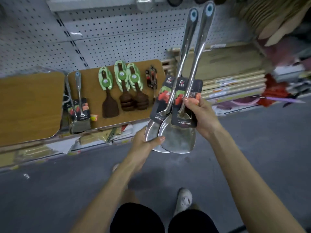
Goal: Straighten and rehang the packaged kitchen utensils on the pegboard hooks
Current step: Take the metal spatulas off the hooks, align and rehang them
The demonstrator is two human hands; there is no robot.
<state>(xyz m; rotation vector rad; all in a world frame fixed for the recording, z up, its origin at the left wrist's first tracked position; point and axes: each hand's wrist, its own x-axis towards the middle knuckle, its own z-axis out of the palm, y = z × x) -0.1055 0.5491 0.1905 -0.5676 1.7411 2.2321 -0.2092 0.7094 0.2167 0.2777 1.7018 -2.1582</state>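
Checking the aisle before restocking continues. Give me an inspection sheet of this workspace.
Surface: wooden boards on the shelf.
Job's things: two carded steel spatulas held, handles towards the pegboard; another steel spatula, green-carded dark utensils, small red-carded tool lying unhung.
Clutter: flat packs under the boards.
Hands: left hand grips the blades; right hand grips a card.
Cables: nothing seen.
Surroundings: grey floor, stacked boards at right.

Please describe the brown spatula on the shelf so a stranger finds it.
Under the pegboard lies a wooden board with three brown utensils on green cards. The spatula is the leftmost; its head is flat, the other two are round and ribbed.
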